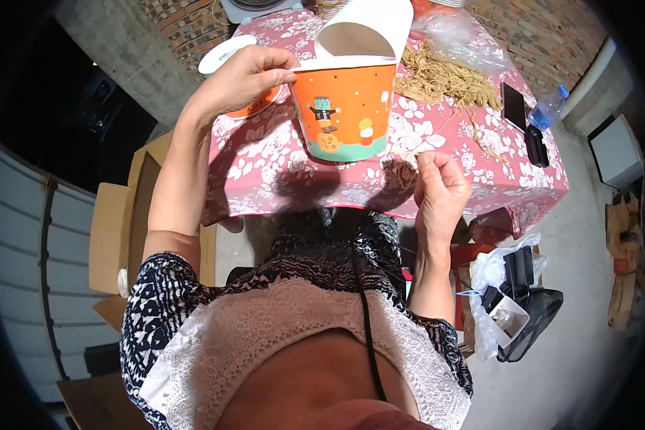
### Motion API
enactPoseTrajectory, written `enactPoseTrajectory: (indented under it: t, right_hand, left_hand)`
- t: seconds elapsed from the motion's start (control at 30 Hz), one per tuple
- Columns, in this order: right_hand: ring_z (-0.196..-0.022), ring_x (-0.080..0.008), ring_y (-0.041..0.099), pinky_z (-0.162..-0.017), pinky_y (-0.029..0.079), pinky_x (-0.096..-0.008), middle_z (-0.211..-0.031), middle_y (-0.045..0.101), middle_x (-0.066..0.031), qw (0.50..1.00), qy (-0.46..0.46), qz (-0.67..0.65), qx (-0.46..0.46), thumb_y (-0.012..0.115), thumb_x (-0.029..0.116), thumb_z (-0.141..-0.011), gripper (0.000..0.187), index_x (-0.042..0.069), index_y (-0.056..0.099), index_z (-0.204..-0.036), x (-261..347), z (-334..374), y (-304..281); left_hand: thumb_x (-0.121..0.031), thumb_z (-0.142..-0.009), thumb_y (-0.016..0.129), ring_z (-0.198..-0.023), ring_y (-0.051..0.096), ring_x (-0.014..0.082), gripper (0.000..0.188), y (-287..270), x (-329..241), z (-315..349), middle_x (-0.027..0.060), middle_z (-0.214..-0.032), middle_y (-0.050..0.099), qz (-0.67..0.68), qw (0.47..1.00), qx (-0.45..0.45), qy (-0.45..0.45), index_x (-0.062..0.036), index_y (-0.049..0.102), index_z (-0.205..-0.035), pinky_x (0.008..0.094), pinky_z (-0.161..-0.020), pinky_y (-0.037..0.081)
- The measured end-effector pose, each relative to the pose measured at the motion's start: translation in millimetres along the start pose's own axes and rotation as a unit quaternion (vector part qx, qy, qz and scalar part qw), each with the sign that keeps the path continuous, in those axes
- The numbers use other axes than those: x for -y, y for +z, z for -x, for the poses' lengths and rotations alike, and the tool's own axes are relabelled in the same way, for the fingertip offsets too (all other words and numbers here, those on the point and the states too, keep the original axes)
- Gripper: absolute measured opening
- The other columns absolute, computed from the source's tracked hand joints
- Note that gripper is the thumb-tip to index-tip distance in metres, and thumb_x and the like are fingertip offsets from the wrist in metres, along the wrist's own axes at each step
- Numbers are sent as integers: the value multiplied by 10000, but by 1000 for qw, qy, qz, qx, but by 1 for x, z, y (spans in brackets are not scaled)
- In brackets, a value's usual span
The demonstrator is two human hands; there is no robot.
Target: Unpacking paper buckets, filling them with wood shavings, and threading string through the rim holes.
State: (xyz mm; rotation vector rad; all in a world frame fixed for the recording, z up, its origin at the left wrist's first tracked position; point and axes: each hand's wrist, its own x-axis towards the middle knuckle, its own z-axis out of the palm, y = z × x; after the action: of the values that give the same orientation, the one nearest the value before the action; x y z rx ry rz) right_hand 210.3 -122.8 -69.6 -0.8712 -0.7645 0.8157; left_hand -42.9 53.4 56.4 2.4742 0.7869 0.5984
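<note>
An orange paper bucket (342, 107) with a green base and cartoon figures stands at the table's near side. My left hand (254, 75) pinches its upper left rim between thumb and fingers. To the right of the bucket, my right hand (441, 183) is raised at the table's near edge, thumb and forefinger pressed together on a thin tan cord. Further back lies a tangled bundle of the same cord (444, 77). A white paper bucket (380, 21) lies tipped behind the orange one, its mouth toward me. Left of my left hand's wrist, a round white lid (226, 51) is partly covered.
A floral pink tablecloth (258, 161) covers the table. Clear plastic wrap (466, 43), a phone (513, 106), a small black case (536, 147) and a water bottle (548, 109) sit toward the right. Cardboard boxes (111, 236) stand at left; a bag of items (512, 301) is at lower right.
</note>
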Motion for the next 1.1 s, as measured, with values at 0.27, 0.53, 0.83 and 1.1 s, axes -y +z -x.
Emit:
enactPoseTrajectory:
  t: [0.27, 0.53, 0.83, 1.1]
  right_hand:
    - [-593, 4, 433, -530, 331, -157, -717, 564, 65, 999, -14, 48, -1, 630, 46, -915, 68, -18, 651, -910, -4, -9, 5]
    - [-572, 22, 369, -492, 263, -157, -676, 493, 100, 996, -23, 76, 35, 629, 46, -917, 67, -15, 656, -917, -4, -19, 20]
    - [-1074, -288, 564, -870, 456, -367, -1160, 564, -183, 867, -330, 318, 193, 708, 1, -753, 109, 19, 690, -859, 17, -56, 55]
    - [-809, -137, 580, -711, 483, -276, -924, 580, -101, 908, -241, 248, 237, 628, -5, -851, 30, -32, 623, -838, 17, -87, 53]
  left_hand:
    - [-126, -924, 570, -683, 558, 103, 169, -3, 0, -8, 45, -716, 617, 22, 999, 2, -40, 29, 633, -950, 276, -651, 458]
    - [-89, -932, 561, -655, 544, 85, 153, -3, -14, -6, 18, -695, 577, -45, 997, -35, -48, 54, 614, -912, 263, -626, 461]
    - [-81, -891, 598, -644, 653, 168, 165, 2, -49, -15, 137, -714, 665, -125, 992, -30, 17, 30, 661, -996, 297, -616, 504]
    - [-119, -889, 606, -633, 673, 181, 181, 5, -44, -20, 139, -722, 662, -128, 981, -57, 133, 15, 672, -991, 308, -620, 516]
